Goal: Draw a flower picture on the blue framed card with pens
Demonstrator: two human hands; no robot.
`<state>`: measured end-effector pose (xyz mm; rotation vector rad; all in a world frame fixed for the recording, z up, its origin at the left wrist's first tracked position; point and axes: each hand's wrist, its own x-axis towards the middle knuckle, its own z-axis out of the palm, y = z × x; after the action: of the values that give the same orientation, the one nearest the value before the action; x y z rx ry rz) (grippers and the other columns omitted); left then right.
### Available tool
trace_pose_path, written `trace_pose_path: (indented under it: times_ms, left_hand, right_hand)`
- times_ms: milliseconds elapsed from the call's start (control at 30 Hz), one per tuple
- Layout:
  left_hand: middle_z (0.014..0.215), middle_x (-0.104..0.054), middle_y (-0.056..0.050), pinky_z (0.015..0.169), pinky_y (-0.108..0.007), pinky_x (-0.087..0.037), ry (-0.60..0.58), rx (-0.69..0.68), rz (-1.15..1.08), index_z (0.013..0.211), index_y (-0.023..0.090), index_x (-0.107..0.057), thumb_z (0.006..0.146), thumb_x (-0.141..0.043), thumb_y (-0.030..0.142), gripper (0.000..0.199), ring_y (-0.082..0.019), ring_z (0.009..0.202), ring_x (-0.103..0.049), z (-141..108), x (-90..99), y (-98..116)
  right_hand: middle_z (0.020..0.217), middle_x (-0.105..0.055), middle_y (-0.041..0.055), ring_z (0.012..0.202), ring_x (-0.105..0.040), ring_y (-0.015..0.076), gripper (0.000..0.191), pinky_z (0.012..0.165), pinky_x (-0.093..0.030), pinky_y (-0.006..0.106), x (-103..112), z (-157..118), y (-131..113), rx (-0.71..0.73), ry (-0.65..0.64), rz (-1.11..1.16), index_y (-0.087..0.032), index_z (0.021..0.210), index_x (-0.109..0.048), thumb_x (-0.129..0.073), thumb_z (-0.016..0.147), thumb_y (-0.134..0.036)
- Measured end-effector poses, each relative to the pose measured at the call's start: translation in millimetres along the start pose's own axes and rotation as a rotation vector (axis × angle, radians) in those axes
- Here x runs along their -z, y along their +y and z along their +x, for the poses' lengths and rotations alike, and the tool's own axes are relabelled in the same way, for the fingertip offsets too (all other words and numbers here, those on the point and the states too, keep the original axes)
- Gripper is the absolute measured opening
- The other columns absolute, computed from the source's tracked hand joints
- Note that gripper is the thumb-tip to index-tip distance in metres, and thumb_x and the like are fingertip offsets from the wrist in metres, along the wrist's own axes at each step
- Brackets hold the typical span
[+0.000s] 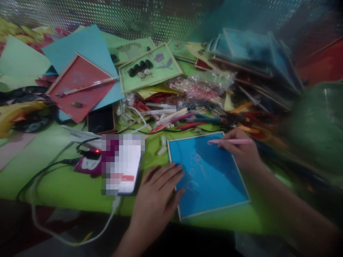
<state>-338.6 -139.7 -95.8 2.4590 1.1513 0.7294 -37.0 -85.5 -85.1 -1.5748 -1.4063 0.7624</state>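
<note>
A blue sheet (pixel 217 182) edged with thin pale strips lies on the green-topped table. On its left half a flower with a stem and leaf-like loops is drawn in light pinkish lines (pixel 197 159). My left hand (pixel 160 187) lies flat over the sheet's left edge, fingers stretched out and holding nothing. In my right hand (pixel 238 151), near the top right corner, is a pink pen-like tool (pixel 238 141) with a small curved tip, like a crochet hook. Its tip points left over the sheet; whether it touches the surface I cannot tell.
A lit phone (pixel 128 182) with a white cable lies left of my left hand, beside a purple-and-white power strip (pixel 89 164). Behind are pens and sticks (pixel 171 117), framed red (pixel 83 89) and green (pixel 171 73) cards, and stacked blue frames (pixel 246 46). A green rounded object (pixel 318 125) stands at right.
</note>
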Motion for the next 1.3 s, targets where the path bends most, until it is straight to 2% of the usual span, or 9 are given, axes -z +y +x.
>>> trace_pose_path:
  times_ms: [200,500,767,1000,1300]
  left_hand:
    - [0.139,-0.074,-0.003,0.112,-0.048,-0.044,0.004,0.013,-0.015,0.132,0.024,-0.070,0.106,-0.058,0.026,0.029,-0.026,0.130,-0.068,-1,-0.2,0]
    - [0.140,-0.074,-0.002,0.111,-0.050,-0.044,0.004,-0.005,-0.006,0.134,0.025,-0.067,0.107,-0.057,0.027,0.029,-0.025,0.131,-0.067,-1,-1.2,-1]
    - [0.139,-0.074,-0.003,0.110,-0.050,-0.045,0.013,-0.015,-0.001,0.133,0.024,-0.068,0.106,-0.057,0.028,0.029,-0.026,0.129,-0.069,0,-1.0,-1]
    - [0.138,-0.075,-0.003,0.110,-0.051,-0.045,0.014,-0.018,0.000,0.132,0.024,-0.068,0.105,-0.059,0.027,0.029,-0.027,0.129,-0.069,0,-0.2,-1]
    - [0.140,-0.074,-0.003,0.112,-0.048,-0.043,0.005,-0.004,0.000,0.133,0.024,-0.069,0.107,-0.056,0.027,0.029,-0.026,0.130,-0.068,0,-0.6,0]
  right_hand:
    - [0.071,-0.073,-0.0016,0.066,-0.066,0.0165,0.014,0.060,-0.048,0.027,1,0,2,0.014,0.002,-0.008,-0.024,0.079,-0.067,-0.079,0.083,-0.031]
    - [0.073,-0.073,0.0005,0.068,-0.067,0.0167,0.016,0.062,-0.048,0.028,1,0,-1,0.018,0.000,-0.002,-0.022,0.081,-0.066,-0.078,0.085,-0.032]
    - [0.078,-0.074,0.0020,0.071,-0.067,0.0164,0.019,0.065,-0.051,0.027,3,-3,-4,-0.027,-0.061,-0.048,-0.021,0.084,-0.067,-0.078,0.089,-0.036]
    - [0.071,-0.070,-0.0002,0.067,-0.067,0.0184,0.016,0.062,-0.052,0.030,5,-1,6,-0.012,0.041,0.023,-0.024,0.079,-0.065,-0.077,0.085,-0.032]
    - [0.071,-0.070,-0.0006,0.064,-0.064,0.0182,0.014,0.059,-0.049,0.031,3,-1,9,0.011,0.051,-0.067,-0.025,0.079,-0.064,-0.075,0.085,-0.032]
